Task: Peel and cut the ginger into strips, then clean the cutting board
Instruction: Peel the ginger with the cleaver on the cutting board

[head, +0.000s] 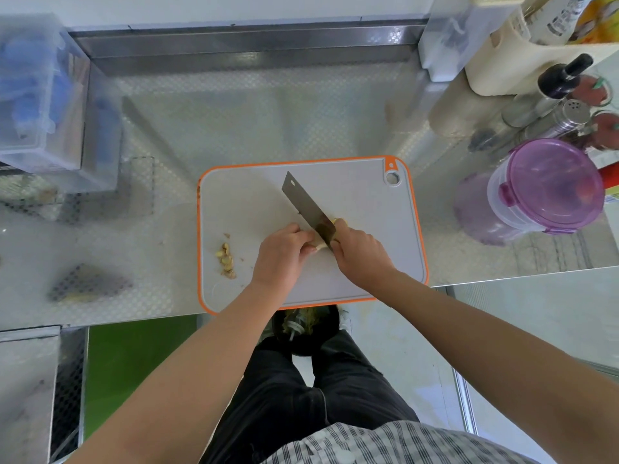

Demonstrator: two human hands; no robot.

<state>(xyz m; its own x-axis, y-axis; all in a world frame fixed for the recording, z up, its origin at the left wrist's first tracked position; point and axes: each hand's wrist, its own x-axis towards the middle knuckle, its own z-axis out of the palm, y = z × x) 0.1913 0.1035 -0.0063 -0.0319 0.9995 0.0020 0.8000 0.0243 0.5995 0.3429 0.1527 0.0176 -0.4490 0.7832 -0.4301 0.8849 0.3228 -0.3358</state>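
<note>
- The left hand curls its fingers round the ginger on the board.
- The right hand grips the knife, its blade touching the ginger.
- Peels lie on the board's left side.
- The board lies on the table.

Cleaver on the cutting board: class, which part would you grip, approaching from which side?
Grip the handle, whose yellowish end shows at the right hand, coming from the near right of the cutting board. The cleaver slants away to the far left, down against the ginger held by the left hand, so that end is unsafe.
</note>
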